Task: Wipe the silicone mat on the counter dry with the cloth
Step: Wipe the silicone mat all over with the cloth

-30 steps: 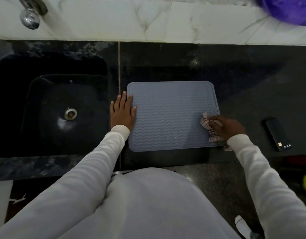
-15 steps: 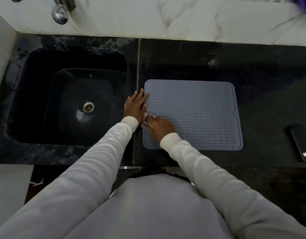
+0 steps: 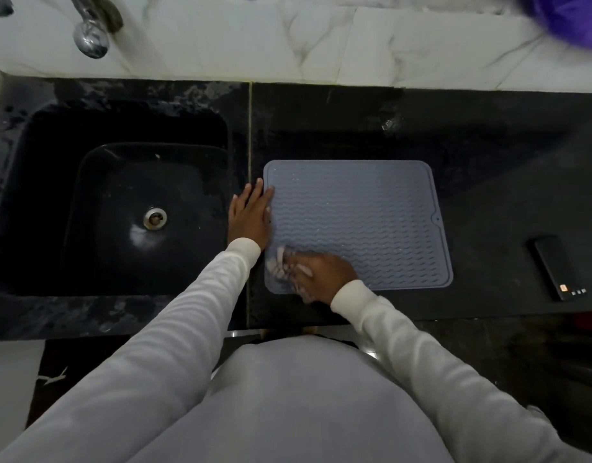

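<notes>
A tap [image 3: 89,36] is hanging over the far left, above the dark sink [image 3: 54,202], whose drain [image 3: 155,218] is catching a glint of light. The sink is sitting just left of the left hand [image 3: 249,217], which is lying flat and released on the black tabletop [image 3: 508,182], fingers stretched away from the body, holding nothing. Its thumb side is touching the mat [image 3: 361,215] at the left edge, pressing there. The grey mat, ribbed with wavy lines, is lying flat on the tabletop, spreading out to the right of that hand and beyond the right hand as well. The right hand [image 3: 323,274] is resting on the mat's near-left corner, just nearer the body than the left hand and close beside its wrist. Its grip is clenched over the cloth [image 3: 281,264], a pale bundle sticking out to the left of the fingers and blurred, so its pattern is hard to make out; it appears to be pressed against the mat. Both arms are wearing white sleeves [image 3: 187,315]. Well to the right of the right hand, apart from the mat, a dark phone [image 3: 556,267] is lying flat on the tabletop near its front edge. Far beyond it, in the upper right corner, something purple [image 3: 568,18] is showing against the marble wall [image 3: 288,38].
</notes>
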Demonstrator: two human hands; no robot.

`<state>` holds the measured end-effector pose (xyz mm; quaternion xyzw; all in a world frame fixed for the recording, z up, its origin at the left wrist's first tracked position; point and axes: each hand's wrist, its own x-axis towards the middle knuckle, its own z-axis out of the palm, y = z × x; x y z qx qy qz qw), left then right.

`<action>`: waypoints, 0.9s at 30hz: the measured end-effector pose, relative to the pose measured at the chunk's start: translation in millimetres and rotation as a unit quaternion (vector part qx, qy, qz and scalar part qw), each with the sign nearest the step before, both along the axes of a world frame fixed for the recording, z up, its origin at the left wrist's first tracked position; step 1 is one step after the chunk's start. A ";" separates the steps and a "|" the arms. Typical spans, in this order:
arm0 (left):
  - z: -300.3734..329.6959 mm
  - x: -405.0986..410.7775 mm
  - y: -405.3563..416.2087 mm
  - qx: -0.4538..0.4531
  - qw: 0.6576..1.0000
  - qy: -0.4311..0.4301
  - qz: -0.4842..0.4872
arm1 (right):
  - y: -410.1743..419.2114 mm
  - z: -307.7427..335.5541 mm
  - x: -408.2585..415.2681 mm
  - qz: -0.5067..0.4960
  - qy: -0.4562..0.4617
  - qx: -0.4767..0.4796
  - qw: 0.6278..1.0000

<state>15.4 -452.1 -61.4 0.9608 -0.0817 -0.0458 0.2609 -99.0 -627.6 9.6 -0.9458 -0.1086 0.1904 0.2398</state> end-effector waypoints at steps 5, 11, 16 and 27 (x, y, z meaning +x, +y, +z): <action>1.6 -5.9 -4.6 0.052 0.999 -0.008 -0.006 | 14.1 -2.5 23.0 -0.036 -0.051 -0.038 0.997; -1.1 -6.8 -5.0 0.082 0.996 -0.008 -0.016 | -0.4 -8.1 10.2 -0.019 -0.051 -0.076 0.996; -0.6 -7.3 -5.8 0.085 0.996 -0.003 -0.020 | -65.3 -15.1 0.2 -0.095 -0.016 -0.132 0.987; 2.4 -6.5 -2.7 0.078 0.997 0.011 -0.027 | -166.3 -11.7 -24.9 -0.308 -0.012 -0.179 0.935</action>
